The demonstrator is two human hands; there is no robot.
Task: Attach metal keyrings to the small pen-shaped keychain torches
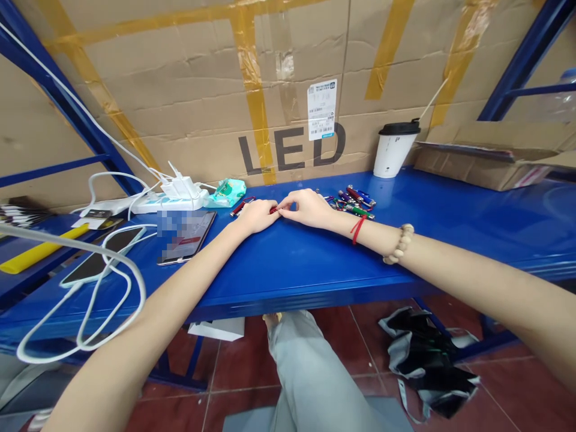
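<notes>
Both my hands rest on the blue shelf [315, 264] near its back. My left hand [257, 215] is curled, its fingertips on a small red keychain light [273, 210]. My right hand [306, 207] pinches the same red light from the right; the two hands meet over it. Another red light [239, 206] lies just left of my left hand. A pile of several coloured keychain lights [353, 201] sits just right of my right hand. A red string and a bead bracelet [398, 243] circle my right wrist.
A white cup with a black lid [395, 150] stands at the back right beside a flat cardboard box [490, 156]. Two phones [186, 237] [96, 258], a white power strip with chargers [173, 195], looping white cables and a wipes pack [228, 192] lie left. A cardboard wall stands behind.
</notes>
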